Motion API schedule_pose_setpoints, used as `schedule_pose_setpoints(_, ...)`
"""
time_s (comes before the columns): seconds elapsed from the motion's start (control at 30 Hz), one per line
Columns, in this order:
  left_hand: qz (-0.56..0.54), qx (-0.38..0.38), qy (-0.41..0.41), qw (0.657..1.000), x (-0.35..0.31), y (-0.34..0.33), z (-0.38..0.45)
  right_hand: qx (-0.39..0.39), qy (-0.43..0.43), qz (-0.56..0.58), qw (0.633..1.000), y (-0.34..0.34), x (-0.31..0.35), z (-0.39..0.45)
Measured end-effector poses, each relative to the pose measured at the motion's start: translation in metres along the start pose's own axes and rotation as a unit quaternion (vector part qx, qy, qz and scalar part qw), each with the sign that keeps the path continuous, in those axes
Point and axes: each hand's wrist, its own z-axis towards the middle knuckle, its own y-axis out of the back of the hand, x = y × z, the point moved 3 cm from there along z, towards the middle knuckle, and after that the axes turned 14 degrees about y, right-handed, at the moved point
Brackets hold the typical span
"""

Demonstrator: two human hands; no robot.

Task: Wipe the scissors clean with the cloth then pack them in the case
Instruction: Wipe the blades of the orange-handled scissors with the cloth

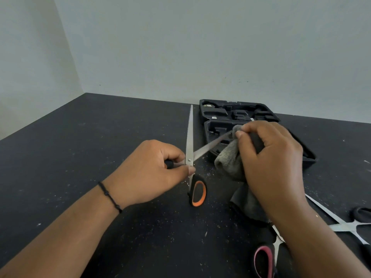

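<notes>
Right now the person's left hand (149,171) pinches the orange-handled scissors (189,155) near the pivot, thumb and fingers curled round the upper handle, the blades spread wide. One blade points straight away toward the wall; the other slants right, and its far end disappears into the grey cloth (230,159), which the right hand (269,157) has bunched and pinched round the steel.

What could go wrong, to my eye, is mostly that open blade. If the right hand slides toward the tip with the cloth thin over the edge, the fingers could be cut. The left hand's hold is small and close to the pivot, so the blades might swing shut on the cloth or twist loose.

The black case (259,115) lies open just behind the right hand, its moulded pockets facing up, near the wall. The table (80,149) is gritty with pale specks, which may dirty a wiped blade laid down again. Left of the scissors the dark surface gives plenty of room; to the right it is crowded, with pink-handled scissors (264,259) and black-handled scissors (345,223) lying open near the right forearm, where an elbow drawn back may catch them.
</notes>
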Motion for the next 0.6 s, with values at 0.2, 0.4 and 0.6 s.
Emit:
schedule_pose_setpoints(0.2,0.057,-0.057,-0.052,0.995,0.001,-0.001,0.002,0.068,0.104,0.039,0.992,-0.008,0.026,-0.003)
schedule_pose_setpoints(0.4,0.118,-0.072,-0.119,0.983,-0.004,-0.006,-0.001,0.135,0.107,0.018,0.985,-0.024,0.029,-0.011)
schedule_pose_setpoints(0.6,0.152,-0.086,-0.138,0.975,-0.007,-0.005,-0.002,0.151,0.127,-0.042,0.979,-0.023,0.037,-0.008)
